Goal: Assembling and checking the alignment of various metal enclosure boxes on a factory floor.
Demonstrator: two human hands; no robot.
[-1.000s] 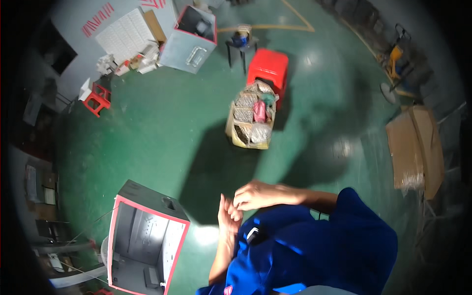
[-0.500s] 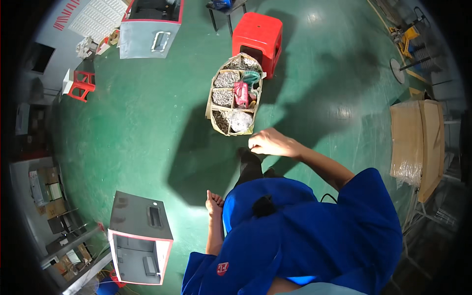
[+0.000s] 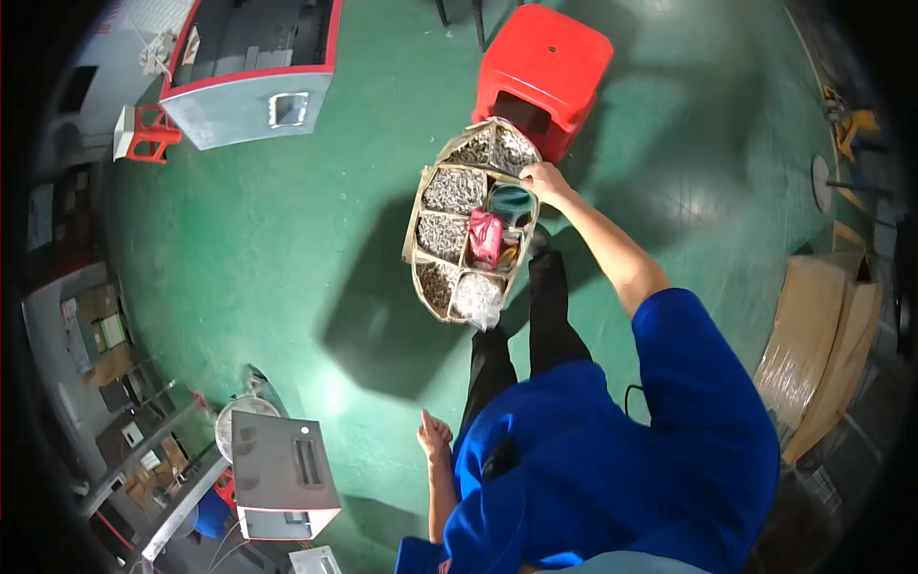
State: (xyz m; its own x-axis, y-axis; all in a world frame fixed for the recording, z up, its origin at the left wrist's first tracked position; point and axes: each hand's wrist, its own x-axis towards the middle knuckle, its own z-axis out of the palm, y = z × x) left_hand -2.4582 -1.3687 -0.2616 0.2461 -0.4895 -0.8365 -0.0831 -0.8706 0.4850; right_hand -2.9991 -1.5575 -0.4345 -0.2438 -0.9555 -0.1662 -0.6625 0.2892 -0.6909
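A compartmented cardboard box [image 3: 409, 251] stands ahead of me, its sections filled with many small greyish metal-looking parts. On its right side sit a red packet [image 3: 485, 237], a teal roundish item [image 3: 512, 203] and, nearest me, a clear plastic bag [image 3: 478, 298]. My right hand [image 3: 543, 180] is at the box's far right rim, fingers curled together and seeming to touch it; what they hold, if anything, is hidden. Low at my left side hangs my left hand [image 3: 435, 433], its fingers curled in and nothing visible in them.
A red stool [image 3: 550, 62] stands right behind the box. To the left are a grey, red-edged cabinet [image 3: 249, 105] and a dark grey housing [image 3: 287, 464]. Cardboard [image 3: 808, 335] leans at the right. The green floor [image 3: 258, 258] lies between.
I have stepped closer to the box and stool. My right hand has moved forward from near my body to the box's far right rim. The left hand still hangs at my side.
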